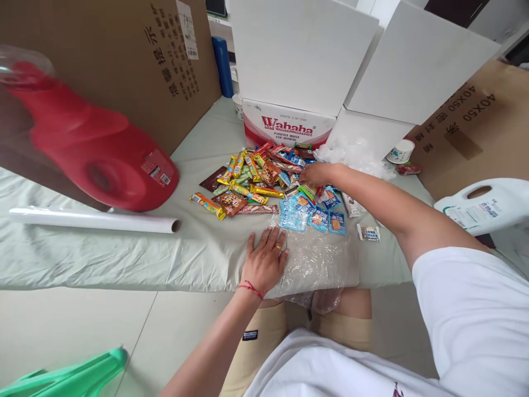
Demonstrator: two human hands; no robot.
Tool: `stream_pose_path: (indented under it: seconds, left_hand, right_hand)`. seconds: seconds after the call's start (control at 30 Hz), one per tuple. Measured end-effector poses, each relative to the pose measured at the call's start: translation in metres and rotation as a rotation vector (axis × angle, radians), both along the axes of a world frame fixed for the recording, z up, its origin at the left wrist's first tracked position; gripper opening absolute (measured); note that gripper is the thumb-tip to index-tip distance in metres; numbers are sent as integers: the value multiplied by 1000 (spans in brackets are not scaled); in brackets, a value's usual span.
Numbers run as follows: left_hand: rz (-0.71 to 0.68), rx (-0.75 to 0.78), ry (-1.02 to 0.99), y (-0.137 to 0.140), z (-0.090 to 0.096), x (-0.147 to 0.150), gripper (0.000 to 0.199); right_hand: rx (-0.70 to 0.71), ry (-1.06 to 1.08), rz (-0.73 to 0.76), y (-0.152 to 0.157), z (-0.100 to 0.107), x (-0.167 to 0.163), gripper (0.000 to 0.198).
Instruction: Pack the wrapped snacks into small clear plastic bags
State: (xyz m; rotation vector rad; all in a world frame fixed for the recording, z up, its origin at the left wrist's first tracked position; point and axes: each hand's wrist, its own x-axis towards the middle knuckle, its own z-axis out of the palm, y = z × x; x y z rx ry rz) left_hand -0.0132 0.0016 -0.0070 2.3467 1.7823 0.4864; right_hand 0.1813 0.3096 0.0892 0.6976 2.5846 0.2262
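A pile of wrapped snacks (pixel 252 184) in yellow, brown, red and blue packets lies in the middle of the cloth-covered table. My right hand (pixel 317 174) reaches into the right side of the pile; its fingertips are hidden among the packets. Flat on the table in front of the pile rests my left hand (pixel 265 255), fingers spread, touching the edge of a clear plastic bag (pixel 322 256). Several blue biscuit packets (pixel 318 218) sit at the bag's upper end. One small white packet (pixel 368 233) lies apart, to the right.
Behind the pile stands a white Wahaha carton (pixel 289 125) with raised flaps. A red jug (pixel 103 149) and a white roll (pixel 95 220) are at left. Right of the pile are crumpled clear plastic (pixel 355 157), a paper cup (pixel 400 151) and a white jug (pixel 487 207). Brown cartons flank both sides.
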Motion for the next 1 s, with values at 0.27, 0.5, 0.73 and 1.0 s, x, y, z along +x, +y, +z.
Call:
stream_pose_path:
  seconds: [0.27,0.5,0.73,1.0]
  left_hand:
    - [3,2,1,1,0,0,53]
    - [6,2,-8,0,1,1,54]
    - [5,-19,29,1,2,1,54]
    - [11,-25,59,2,3,2,54]
  right_hand:
    - [54,45,-63,-24,45,20,32]
    - [-399,1079,-823,-136,57,83,51]
    - [-1207,1412,-1395,-240,-24,66,56]
    - [-1042,1468,-1588,-248,-46,40,35]
